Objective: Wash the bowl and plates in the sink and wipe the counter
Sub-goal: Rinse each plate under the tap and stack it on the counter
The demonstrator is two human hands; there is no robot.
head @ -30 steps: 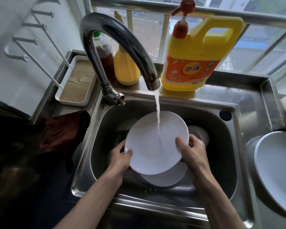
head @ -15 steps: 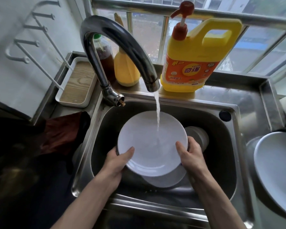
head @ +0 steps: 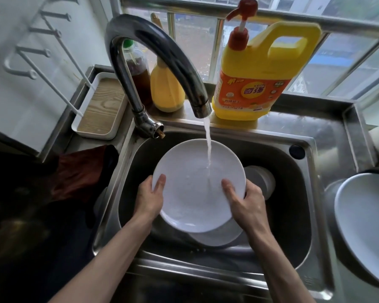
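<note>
A white plate is held over the steel sink under water running from the curved tap. My left hand grips its left rim, thumb on the face. My right hand grips the right rim, thumb on top. A second white plate lies on the sink floor beneath. A white bowl lies on its side to the right, partly hidden by the held plate.
A yellow dish soap jug with a red pump, a yellow bottle and a dark sauce bottle stand behind the sink. A reddish-brown cloth lies at left, a white tray behind it. Another white plate sits at right.
The plate has shifted a little to the left under the stream and sits flatter. My left thumb has slid further onto its face; both hands keep their grip.
</note>
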